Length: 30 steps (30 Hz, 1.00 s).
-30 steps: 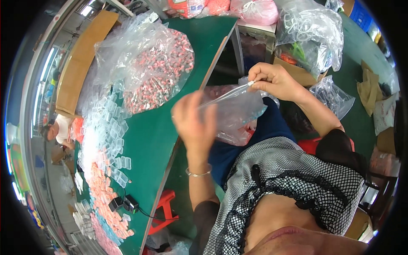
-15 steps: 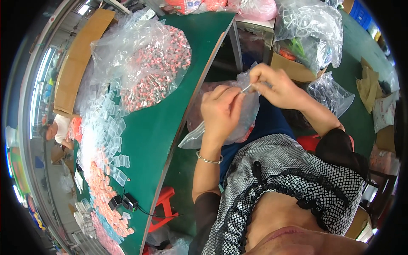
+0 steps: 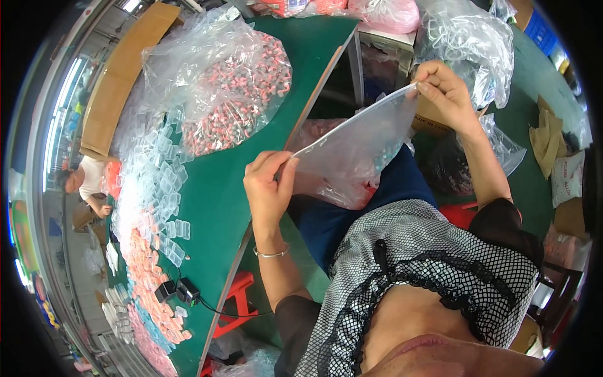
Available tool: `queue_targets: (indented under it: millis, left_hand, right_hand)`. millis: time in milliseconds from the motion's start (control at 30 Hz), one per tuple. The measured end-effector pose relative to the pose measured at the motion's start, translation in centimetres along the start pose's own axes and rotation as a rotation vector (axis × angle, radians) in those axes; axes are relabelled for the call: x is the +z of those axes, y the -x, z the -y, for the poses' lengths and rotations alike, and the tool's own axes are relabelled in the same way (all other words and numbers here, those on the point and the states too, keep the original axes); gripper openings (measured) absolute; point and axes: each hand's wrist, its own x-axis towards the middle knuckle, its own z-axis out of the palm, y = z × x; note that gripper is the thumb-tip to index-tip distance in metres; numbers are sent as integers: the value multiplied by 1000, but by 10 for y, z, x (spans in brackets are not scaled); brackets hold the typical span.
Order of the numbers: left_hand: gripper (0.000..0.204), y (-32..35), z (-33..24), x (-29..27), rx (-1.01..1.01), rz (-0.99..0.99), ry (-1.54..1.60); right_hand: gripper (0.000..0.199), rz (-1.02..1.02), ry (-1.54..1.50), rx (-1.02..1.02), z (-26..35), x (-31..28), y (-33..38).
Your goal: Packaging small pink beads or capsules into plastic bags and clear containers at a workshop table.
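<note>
A clear plastic bag (image 3: 358, 147) is stretched taut between my two hands above my lap, its straight top edge slanting up to the right. My left hand (image 3: 270, 185) pinches the bag's left top corner, close to the table edge. At the other corner, my right hand (image 3: 447, 94) grips the plastic between thumb and fingers. Pinkish-red contents show low in the bag, with small blue-green bits on its right side; their kind cannot be made out.
On the green table (image 3: 220, 207) at left lie a big clear bag of small pink-and-grey pieces (image 3: 245, 94), clear plastic cases (image 3: 160, 182), orange pieces (image 3: 147, 270) and black adapters (image 3: 187, 291). A red stool (image 3: 235, 305) stands below. Another person (image 3: 88, 182) is across the table.
My hands were close together at the bag's top; now they have spread wide apart, left hand to the left and right hand up and right, pulling the bag's edge straight.
</note>
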Motion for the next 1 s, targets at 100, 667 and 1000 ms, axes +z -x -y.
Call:
queue_targets:
  millis: [100,667,1000]
  left_hand:
    - [8,4,7,-7,-51,33,117]
    - [11,-16,29,56,-294,-21,801]
    - [7,-60,-23,110,-92,122,876]
  right_hand:
    - [8,-18,-8,53,0,-4,-3]
    - [14,-126,-160,138,-28,-20,-17]
    - [99,257,-591,511,-107,-24,47]
